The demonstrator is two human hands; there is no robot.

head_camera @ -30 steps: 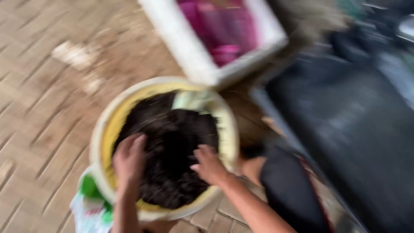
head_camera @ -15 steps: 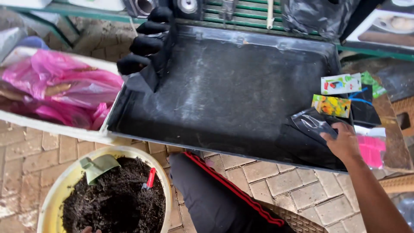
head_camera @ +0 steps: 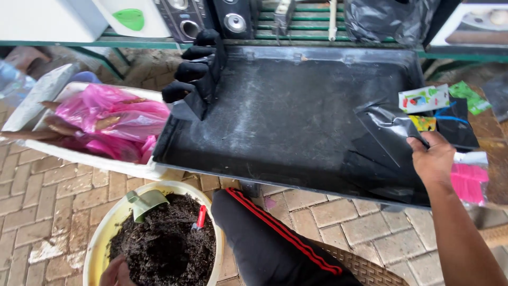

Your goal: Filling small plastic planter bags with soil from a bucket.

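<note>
Three containers lie within reach, and each hand is at a different one.

Right hand (head_camera: 435, 159) has its fingers closed on a crumpled black plastic bag (head_camera: 389, 139) at the right end of the wide black tray (head_camera: 280, 111), which also holds stacked black pots (head_camera: 197, 69) at its left end. Left hand (head_camera: 116, 273) rests on dark soil (head_camera: 164, 246) in the yellow tub (head_camera: 100, 241); whether its fingers are open cannot be told. A green scoop (head_camera: 144, 202) sits in the soil. Beside the tray, a white box (head_camera: 106, 164) holds pink bags (head_camera: 111, 124).
</note>
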